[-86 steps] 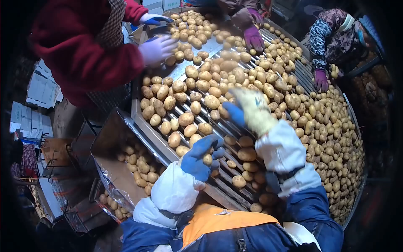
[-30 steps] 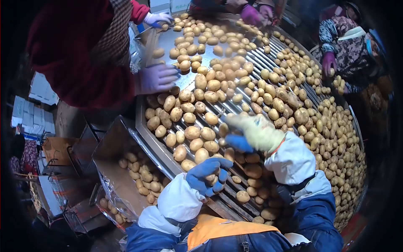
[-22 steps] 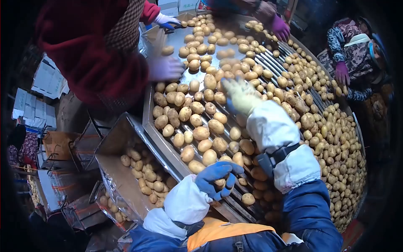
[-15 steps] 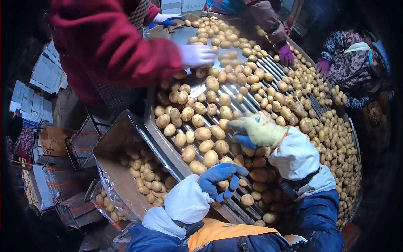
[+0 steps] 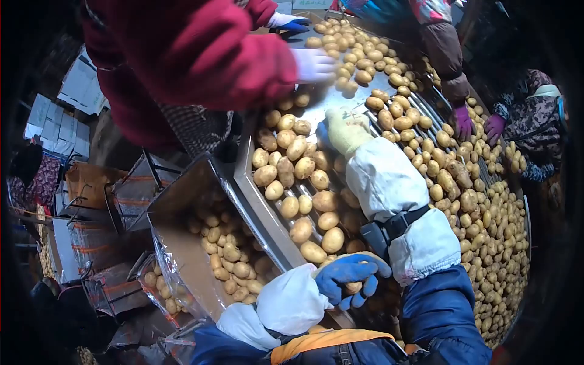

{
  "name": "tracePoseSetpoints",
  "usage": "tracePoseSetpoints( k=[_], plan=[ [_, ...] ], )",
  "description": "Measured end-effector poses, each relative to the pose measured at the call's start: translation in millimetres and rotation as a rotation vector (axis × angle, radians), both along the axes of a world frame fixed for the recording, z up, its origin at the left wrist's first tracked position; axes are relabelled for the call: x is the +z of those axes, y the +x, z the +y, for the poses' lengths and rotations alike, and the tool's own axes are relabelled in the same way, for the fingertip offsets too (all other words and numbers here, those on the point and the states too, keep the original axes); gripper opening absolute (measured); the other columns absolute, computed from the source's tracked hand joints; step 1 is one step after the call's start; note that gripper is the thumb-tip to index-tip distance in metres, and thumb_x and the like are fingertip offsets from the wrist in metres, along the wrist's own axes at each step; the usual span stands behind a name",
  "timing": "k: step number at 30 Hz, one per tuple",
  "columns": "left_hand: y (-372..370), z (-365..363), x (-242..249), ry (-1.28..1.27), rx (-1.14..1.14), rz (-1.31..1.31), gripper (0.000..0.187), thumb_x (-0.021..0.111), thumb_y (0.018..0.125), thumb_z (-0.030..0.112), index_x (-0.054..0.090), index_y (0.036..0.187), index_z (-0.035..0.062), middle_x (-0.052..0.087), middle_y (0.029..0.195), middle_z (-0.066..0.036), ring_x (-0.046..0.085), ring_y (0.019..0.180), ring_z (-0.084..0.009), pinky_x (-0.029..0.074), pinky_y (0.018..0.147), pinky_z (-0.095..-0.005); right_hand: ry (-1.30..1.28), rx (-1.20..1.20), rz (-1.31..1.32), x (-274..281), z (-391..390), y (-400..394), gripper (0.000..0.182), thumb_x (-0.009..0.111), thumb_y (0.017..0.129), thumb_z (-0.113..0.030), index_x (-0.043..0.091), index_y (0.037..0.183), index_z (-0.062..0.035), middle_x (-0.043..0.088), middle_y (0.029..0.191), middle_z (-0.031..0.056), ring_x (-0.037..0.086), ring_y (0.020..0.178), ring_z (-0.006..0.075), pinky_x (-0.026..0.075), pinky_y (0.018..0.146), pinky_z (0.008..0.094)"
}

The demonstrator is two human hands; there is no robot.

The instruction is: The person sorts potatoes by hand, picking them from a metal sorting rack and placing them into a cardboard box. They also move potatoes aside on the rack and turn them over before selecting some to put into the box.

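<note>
Potatoes (image 5: 298, 146) lie spread over a metal roller table (image 5: 244, 173). My left hand (image 5: 353, 280), in a blue glove, is at the near side of the table with its fingers curled round a potato (image 5: 353, 288). My right hand (image 5: 345, 131), in a pale yellow and blue glove, reaches farther up onto the table, beside the potatoes. Its fingers are partly turned away, and whether it holds anything is hidden.
A person in a red sleeve (image 5: 207, 61) works at the upper left with white gloves. Purple-gloved hands (image 5: 464, 123) of others are at the right. A lined box (image 5: 182, 261) of potatoes stands left of the table, near stacked cartons (image 5: 58, 128).
My right hand has moved up and left across the rollers. My left hand has shifted right and slightly down, still round a potato. The whole view has also shifted.
</note>
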State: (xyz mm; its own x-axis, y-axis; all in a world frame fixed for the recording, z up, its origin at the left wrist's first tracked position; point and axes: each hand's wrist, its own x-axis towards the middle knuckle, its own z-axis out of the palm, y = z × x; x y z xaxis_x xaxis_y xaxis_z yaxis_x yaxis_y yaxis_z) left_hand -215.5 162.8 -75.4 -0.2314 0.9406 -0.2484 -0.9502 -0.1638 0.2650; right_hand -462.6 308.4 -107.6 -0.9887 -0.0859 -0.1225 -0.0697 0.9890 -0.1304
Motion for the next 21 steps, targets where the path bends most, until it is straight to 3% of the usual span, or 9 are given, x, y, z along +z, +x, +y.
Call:
tracePoseSetpoints(
  k=[1, 3, 4, 5, 7, 14, 15, 19, 21],
  plan=[
    [-2.9, -1.3, 0.8, 0.007, -0.031, 0.03, 0.05, 0.053, 0.109, 0.034, 0.049, 0.14, -0.0049, 0.065, 0.083, -0.012, 0.059, 0.053, -0.0156, 0.05, 0.044, -0.0257, -0.164, -0.179, -0.269, -2.0, 1.0, -10.1, 0.043, 0.05, 0.099, -0.035, 0.071, 0.122, -0.006, 0.073, 0.11, 0.0229, 0.072, 0.104, 0.0343, 0.055, 0.093, 0.0422],
    [-2.6, -2.1, -1.3, 0.05, -0.011, 0.009, 0.048, 0.052, 0.109, 0.033, 0.049, 0.14, -0.0041, 0.065, 0.082, -0.012, 0.06, 0.054, -0.0161, 0.051, 0.044, -0.0259, -0.035, 0.103, 0.087, -0.8, 21.9, 25.9, 0.044, 0.051, 0.099, -0.037, 0.067, 0.13, -0.0102, 0.068, 0.126, 0.0218, 0.067, 0.115, 0.0365, 0.051, 0.101, 0.0432],
    [-3.7, -2.4, -3.0, 0.081, -0.014, 0.023, 0.048, 0.051, 0.11, 0.034, 0.049, 0.14, -0.0033, 0.065, 0.082, -0.012, 0.06, 0.054, -0.0162, 0.051, 0.044, -0.026, -0.459, -0.49, -0.3, 20.3, 9.0, 27.4, 0.041, 0.052, 0.1, -0.036, 0.065, 0.134, -0.0162, 0.064, 0.134, 0.0204, 0.06, 0.124, 0.039, 0.047, 0.107, 0.0463],
    [-2.3, -1.8, -5.2, 0.11, -0.017, 0.035, 0.048, 0.051, 0.11, 0.034, 0.049, 0.141, -0.0025, 0.065, 0.082, -0.012, 0.06, 0.054, -0.0163, 0.05, 0.044, -0.0261, -0.126, 0.125, 0.032, 24.5, 30.7, 68.3, 0.042, 0.053, 0.101, -0.035, 0.062, 0.139, -0.0184, 0.056, 0.143, 0.0214, 0.053, 0.131, 0.0411, 0.044, 0.109, 0.0505],
    [0.5, -1.7, -12.0, 0.156, 0.007, 0.037, 0.048, 0.05, 0.11, 0.035, 0.049, 0.142, -0.0015, 0.065, 0.083, -0.012, 0.061, 0.054, -0.0162, 0.05, 0.044, -0.0261, -0.108, 0.272, 0.111, 32.1, 53.1, 107.0, 0.048, 0.064, 0.098, -0.029, 0.058, 0.144, -0.0165, 0.053, 0.145, 0.0288, 0.056, 0.127, 0.0498, 0.047, 0.106, 0.0552],
    [-2.0, -1.6, 0.2, 0.06, -0.136, 0.067, 0.048, 0.056, 0.108, 0.036, 0.052, 0.138, -0.0007, 0.066, 0.087, -0.01, 0.064, 0.058, -0.0157, 0.052, 0.047, -0.0257, 0.109, 0.353, -0.084, 104.2, 75.6, 243.4, 0.06, 0.069, 0.092, -0.041, 0.056, 0.146, -0.0187, 0.048, 0.151, 0.0242, 0.044, 0.141, 0.0493, 0.033, 0.113, 0.0635],
    [1.7, 0.4, -9.6, 0.065, -0.18, 0.081, 0.047, 0.058, 0.107, 0.035, 0.054, 0.136, -0.001, 0.067, 0.088, -0.009, 0.065, 0.061, -0.0154, 0.053, 0.049, -0.0261, 0.051, 0.438, -0.143, 91.2, 78.9, 264.0, 0.065, 0.066, 0.091, -0.044, 0.051, 0.15, -0.0219, 0.046, 0.151, 0.0257, 0.043, 0.139, 0.0506, 0.029, 0.11, 0.0722],
    [0.3, -2.4, -9.4, 0.139, -0.278, 0.086, 0.049, 0.061, 0.105, 0.037, 0.056, 0.138, 0.002, 0.067, 0.091, -0.006, 0.065, 0.067, -0.0126, 0.051, 0.051, -0.0247, -0.144, 0.509, -0.033, 46.6, 63.7, 253.7, 0.06, 0.063, 0.092, -0.03, 0.05, 0.151, -0.0247, 0.048, 0.15, 0.0236, 0.038, 0.142, 0.05, 0.02, 0.114, 0.0758],
    [8.6, 0.1, -6.5, 0.058, -0.184, 0.09, 0.051, 0.066, 0.101, 0.036, 0.06, 0.132, -0.0042, 0.068, 0.088, -0.011, 0.065, 0.065, -0.0146, 0.049, 0.051, -0.0241, -0.02, 0.477, 0.07, 30.9, 50.2, 209.3, 0.058, 0.062, 0.093, -0.025, 0.052, 0.149, -0.0245, 0.049, 0.148, 0.0223, 0.038, 0.142, 0.0485, 0.018, 0.115, 0.0758]
  ],
)
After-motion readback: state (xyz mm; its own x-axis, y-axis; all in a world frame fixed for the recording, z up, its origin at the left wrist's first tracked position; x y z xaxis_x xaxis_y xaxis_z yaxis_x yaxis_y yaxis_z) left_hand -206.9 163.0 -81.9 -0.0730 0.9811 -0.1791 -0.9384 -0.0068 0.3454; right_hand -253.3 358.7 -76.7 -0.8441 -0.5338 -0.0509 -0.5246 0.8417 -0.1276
